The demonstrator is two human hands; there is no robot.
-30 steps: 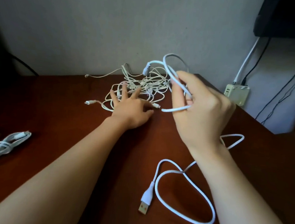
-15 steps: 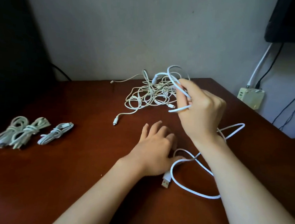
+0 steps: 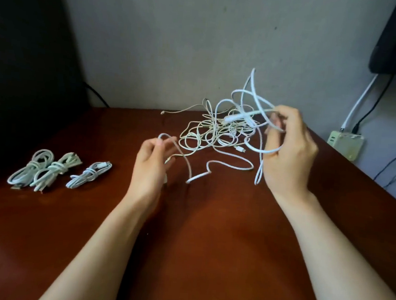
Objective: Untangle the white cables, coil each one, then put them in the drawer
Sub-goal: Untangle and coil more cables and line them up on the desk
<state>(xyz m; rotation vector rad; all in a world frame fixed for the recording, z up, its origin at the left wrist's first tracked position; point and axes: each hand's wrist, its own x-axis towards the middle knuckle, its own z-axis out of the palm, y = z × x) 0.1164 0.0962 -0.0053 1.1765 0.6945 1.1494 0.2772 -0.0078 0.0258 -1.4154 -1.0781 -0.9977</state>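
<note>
Pinching a run of the white cable (image 3: 199,176) between curled fingers (image 3: 166,146) of the left hand (image 3: 150,167). Gripping its raised loops in the closed right hand (image 3: 289,154), above the table (image 3: 209,233). Behind, a tangle (image 3: 207,134) left to sort. Far left, three coiled bundles (image 3: 55,171) done. No drawer in view. Roughly midway, at a guess.

Only one camera is present, worn on the head. It looks forward and down on the table (image 3: 208,245) from near. The wall (image 3: 177,41) closes the view at 12 o'clock.
</note>
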